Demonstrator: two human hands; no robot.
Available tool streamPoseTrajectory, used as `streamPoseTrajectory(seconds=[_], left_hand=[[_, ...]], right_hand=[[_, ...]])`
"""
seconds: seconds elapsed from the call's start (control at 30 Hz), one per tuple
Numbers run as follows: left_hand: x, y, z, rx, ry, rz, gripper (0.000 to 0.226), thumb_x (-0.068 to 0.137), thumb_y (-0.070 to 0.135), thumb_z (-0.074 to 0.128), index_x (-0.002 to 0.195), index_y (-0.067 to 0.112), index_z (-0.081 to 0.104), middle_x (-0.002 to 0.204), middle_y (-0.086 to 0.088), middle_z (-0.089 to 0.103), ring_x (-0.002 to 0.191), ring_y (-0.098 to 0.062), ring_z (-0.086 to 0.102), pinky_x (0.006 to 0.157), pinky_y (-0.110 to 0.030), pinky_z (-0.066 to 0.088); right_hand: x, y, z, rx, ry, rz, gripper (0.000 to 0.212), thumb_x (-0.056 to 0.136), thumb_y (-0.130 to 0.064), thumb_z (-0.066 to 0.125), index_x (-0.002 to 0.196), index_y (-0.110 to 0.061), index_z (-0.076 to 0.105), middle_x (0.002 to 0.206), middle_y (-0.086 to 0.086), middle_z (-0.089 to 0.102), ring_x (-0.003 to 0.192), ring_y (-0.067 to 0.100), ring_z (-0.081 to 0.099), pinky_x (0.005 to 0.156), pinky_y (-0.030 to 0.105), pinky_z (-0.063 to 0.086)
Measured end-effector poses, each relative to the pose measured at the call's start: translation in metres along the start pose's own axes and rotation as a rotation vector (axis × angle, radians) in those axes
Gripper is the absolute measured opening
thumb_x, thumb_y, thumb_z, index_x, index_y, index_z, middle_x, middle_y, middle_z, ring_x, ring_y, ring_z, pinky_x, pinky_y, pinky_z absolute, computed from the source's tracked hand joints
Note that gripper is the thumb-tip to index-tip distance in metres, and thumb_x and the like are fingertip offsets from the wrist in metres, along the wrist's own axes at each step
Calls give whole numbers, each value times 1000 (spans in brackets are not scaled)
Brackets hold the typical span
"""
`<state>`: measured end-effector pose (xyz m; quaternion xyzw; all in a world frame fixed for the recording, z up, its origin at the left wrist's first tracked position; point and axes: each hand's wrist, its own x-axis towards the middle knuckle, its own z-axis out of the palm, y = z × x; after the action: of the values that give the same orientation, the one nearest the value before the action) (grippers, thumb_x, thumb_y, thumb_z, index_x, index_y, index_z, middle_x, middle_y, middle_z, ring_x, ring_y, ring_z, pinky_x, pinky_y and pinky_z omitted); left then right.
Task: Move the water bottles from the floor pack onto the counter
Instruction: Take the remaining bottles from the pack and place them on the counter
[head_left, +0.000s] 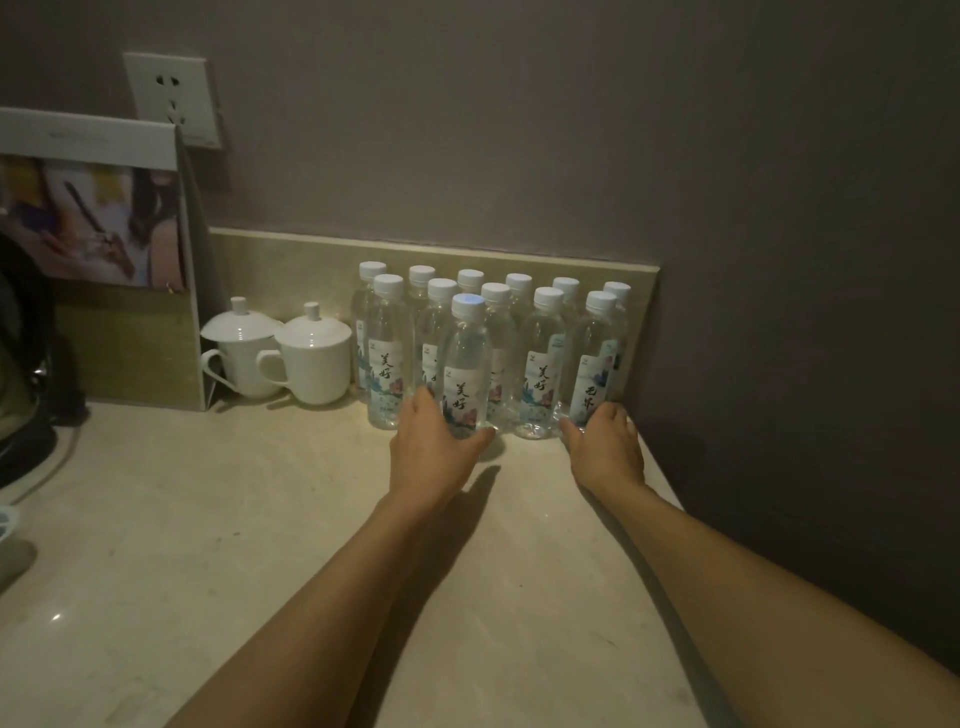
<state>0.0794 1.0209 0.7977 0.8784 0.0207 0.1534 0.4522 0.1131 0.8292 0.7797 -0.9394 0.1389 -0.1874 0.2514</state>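
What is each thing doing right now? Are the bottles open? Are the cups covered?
Clear plastic water bottles: upright on the counter, white caps on.
Front clear bottle: upright, capped, held by the left hand.
Rightmost front bottle: upright, capped, held by the right hand.
Two white ceramic cups: upright, lids on.
White wall socket: nothing plugged in.

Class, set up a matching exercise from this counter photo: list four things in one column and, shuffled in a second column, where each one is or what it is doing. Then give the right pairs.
Column 1
1. left hand
2. right hand
3. two lidded white cups
4. wall socket

Column 2
A. on the wall above the standing card
B. grips the base of the front bottle
C. stand on the counter left of the bottles
D. holds the base of the rightmost front-row bottle

Pairs: 1-B, 2-D, 3-C, 4-A
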Motion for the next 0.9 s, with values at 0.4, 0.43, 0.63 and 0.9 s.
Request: streamPoseTrajectory(seconds=[0.4, 0.43, 0.63, 0.9], left_hand=[[-17, 9, -5, 71, 65, -66, 93, 81, 47, 71, 149, 10, 20, 148, -15, 32, 129, -35, 45, 106, -47, 43], [-19, 8, -5, 75, 60, -68, 91, 81, 47, 71, 149, 11, 21, 147, -14, 34, 129, -35, 45, 105, -46, 42], [-31, 7, -1, 90, 51, -78, 83, 82, 49, 69, 145, 12, 29, 143, -13, 39, 124, -35, 49, 104, -46, 44], [-49, 39, 13, 61, 28, -72, 45, 76, 56, 60, 103, 21, 59, 97, -1, 69, 89, -25, 68, 82, -45, 56]], right_hand=[[0, 2, -6, 130, -4, 27, 51, 91, -39, 62, 122, -2, 46, 127, 18, 55, 115, 35, 55, 90, 44, 50], [0, 2, -6, 129, 5, 26, 51, 91, -40, 62, 122, -2, 46, 127, 18, 55, 115, 36, 54, 90, 44, 50], [-2, 3, -10, 171, -20, 19, 57, 89, -40, 65, 126, -1, 45, 130, 18, 54, 117, 36, 54, 90, 44, 50], [-5, 7, -48, 281, -73, -41, 70, 87, -43, 67, 135, 0, 39, 137, 18, 45, 124, 35, 48, 99, 43, 44]])
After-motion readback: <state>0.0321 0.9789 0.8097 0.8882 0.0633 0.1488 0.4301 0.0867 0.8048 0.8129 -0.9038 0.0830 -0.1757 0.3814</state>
